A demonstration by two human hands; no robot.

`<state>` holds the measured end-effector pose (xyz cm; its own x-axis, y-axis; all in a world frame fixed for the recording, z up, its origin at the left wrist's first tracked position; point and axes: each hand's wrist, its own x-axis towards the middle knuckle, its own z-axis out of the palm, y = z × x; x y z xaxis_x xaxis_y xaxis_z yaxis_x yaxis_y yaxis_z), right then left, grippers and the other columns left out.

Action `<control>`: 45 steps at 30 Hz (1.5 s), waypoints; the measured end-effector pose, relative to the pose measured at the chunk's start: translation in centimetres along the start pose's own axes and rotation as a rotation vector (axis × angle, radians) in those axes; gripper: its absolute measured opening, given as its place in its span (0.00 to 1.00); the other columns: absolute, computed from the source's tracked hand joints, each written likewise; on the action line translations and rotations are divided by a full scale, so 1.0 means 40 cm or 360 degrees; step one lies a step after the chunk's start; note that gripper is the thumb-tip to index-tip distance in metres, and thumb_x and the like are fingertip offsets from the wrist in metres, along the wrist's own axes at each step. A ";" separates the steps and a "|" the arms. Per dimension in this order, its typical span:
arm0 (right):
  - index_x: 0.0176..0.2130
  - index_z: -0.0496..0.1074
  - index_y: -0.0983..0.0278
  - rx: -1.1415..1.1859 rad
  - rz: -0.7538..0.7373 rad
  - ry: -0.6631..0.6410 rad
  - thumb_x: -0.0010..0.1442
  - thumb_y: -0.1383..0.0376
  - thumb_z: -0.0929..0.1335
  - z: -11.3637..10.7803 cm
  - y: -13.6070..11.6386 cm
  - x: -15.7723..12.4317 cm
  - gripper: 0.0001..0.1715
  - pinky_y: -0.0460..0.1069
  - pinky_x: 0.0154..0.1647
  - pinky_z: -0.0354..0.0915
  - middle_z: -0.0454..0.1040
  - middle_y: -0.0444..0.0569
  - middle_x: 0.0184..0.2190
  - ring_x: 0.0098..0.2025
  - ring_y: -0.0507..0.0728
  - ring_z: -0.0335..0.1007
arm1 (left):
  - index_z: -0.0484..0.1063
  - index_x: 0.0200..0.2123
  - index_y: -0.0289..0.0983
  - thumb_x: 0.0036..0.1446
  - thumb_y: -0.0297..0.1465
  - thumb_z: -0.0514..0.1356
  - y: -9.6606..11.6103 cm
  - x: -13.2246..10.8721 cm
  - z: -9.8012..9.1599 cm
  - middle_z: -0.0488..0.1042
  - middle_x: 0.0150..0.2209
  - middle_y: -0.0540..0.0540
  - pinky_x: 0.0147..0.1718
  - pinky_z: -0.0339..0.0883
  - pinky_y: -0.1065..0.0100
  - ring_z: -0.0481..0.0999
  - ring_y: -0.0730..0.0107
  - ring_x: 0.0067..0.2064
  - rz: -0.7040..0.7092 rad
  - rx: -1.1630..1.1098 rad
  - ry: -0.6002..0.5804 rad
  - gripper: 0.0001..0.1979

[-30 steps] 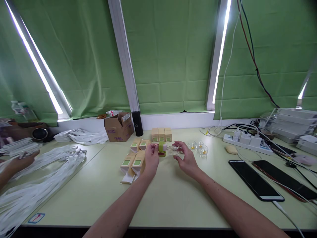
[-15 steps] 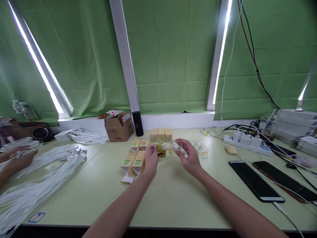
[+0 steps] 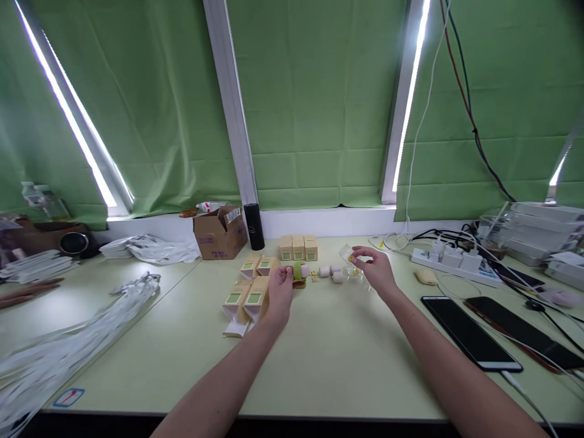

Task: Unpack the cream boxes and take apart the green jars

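My left hand (image 3: 279, 293) is closed round a small green and red holder (image 3: 298, 273) with a pale roll at its tip, just above the table. My right hand (image 3: 375, 267) pinches a clear plastic cup (image 3: 347, 253), tilted, over the spot where other clear cups (image 3: 356, 274) stand. Two small pale rolls (image 3: 331, 273) and a tiny yellow piece (image 3: 314, 278) lie on the table between my hands. Flat tan boxes with green labels (image 3: 250, 295) lie left of my left hand. Three upright tan boxes (image 3: 298, 247) stand behind.
An open cardboard box (image 3: 219, 232) and a black cylinder (image 3: 253, 226) stand at the window sill. Two phones (image 3: 469, 331) lie at the right, near a power strip (image 3: 456, 260) with cables. White bundles (image 3: 68, 340) cover the left table. Another person's fingers (image 3: 22, 292) rest at far left.
My right hand tipped the clear cup, the small rolls now lie on the table, and the hand moved right with the cup. The other person's hand drew back at far left.
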<state>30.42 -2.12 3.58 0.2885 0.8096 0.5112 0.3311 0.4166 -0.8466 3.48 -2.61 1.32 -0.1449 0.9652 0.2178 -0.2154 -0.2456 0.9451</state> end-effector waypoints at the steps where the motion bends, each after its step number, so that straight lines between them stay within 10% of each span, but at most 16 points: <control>1: 0.30 0.81 0.59 -0.0193 -0.0084 -0.0031 0.52 0.57 0.74 -0.015 0.010 0.007 0.08 0.63 0.53 0.68 0.82 0.54 0.48 0.49 0.67 0.76 | 0.69 0.36 0.38 0.61 0.46 0.67 0.000 0.000 0.001 0.78 0.37 0.44 0.42 0.83 0.52 0.82 0.62 0.39 0.0001 -0.0001 0.0002 0.18; 7: 0.23 0.81 0.56 -0.1074 -0.0496 -0.0253 0.49 0.70 0.72 -0.057 0.047 0.007 0.10 0.65 0.54 0.61 0.82 0.50 0.42 0.48 0.66 0.68 | 0.69 0.36 0.37 0.60 0.46 0.68 0.011 -0.007 0.011 0.79 0.36 0.45 0.42 0.83 0.54 0.82 0.64 0.37 -0.0012 -0.0030 0.0002 0.18; 19: 0.29 0.86 0.55 -0.1599 -0.0199 -0.0556 0.51 0.72 0.73 -0.061 0.018 -0.008 0.13 0.59 0.57 0.53 0.77 0.54 0.51 0.58 0.68 0.59 | 0.69 0.35 0.37 0.58 0.44 0.69 0.030 -0.020 0.021 0.79 0.34 0.46 0.40 0.83 0.56 0.82 0.65 0.34 -0.0043 -0.0054 -0.0004 0.18; 32: 0.30 0.83 0.57 -0.1390 -0.0474 -0.0327 0.46 0.78 0.70 -0.070 0.042 -0.007 0.18 0.64 0.57 0.59 0.77 0.52 0.46 0.56 0.69 0.62 | 0.70 0.36 0.36 0.58 0.44 0.70 0.028 -0.020 0.022 0.79 0.34 0.45 0.39 0.82 0.57 0.82 0.65 0.35 -0.0060 -0.0082 -0.0037 0.18; 38: 0.45 0.77 0.60 -0.1080 -0.0957 -0.0042 0.55 0.77 0.67 -0.019 -0.013 -0.037 0.20 0.66 0.58 0.62 0.74 0.54 0.50 0.57 0.69 0.61 | 0.70 0.36 0.36 0.56 0.42 0.71 0.024 -0.025 0.025 0.80 0.36 0.44 0.41 0.81 0.60 0.82 0.66 0.35 -0.0121 -0.0197 -0.0133 0.18; 45: 0.66 0.62 0.60 -0.0728 -0.1302 -0.0257 0.67 0.71 0.64 0.101 -0.062 -0.139 0.30 0.66 0.60 0.67 0.72 0.58 0.57 0.60 0.68 0.66 | 0.69 0.35 0.35 0.50 0.36 0.72 0.025 -0.032 0.028 0.80 0.32 0.42 0.34 0.77 0.63 0.81 0.66 0.30 -0.0283 -0.0321 -0.0317 0.17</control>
<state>24.37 -5.99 2.24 -0.3048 0.4000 0.8644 0.7048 0.7051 -0.0777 4.54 -3.97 2.26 0.0997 0.9882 0.1161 -0.4102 -0.0655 0.9096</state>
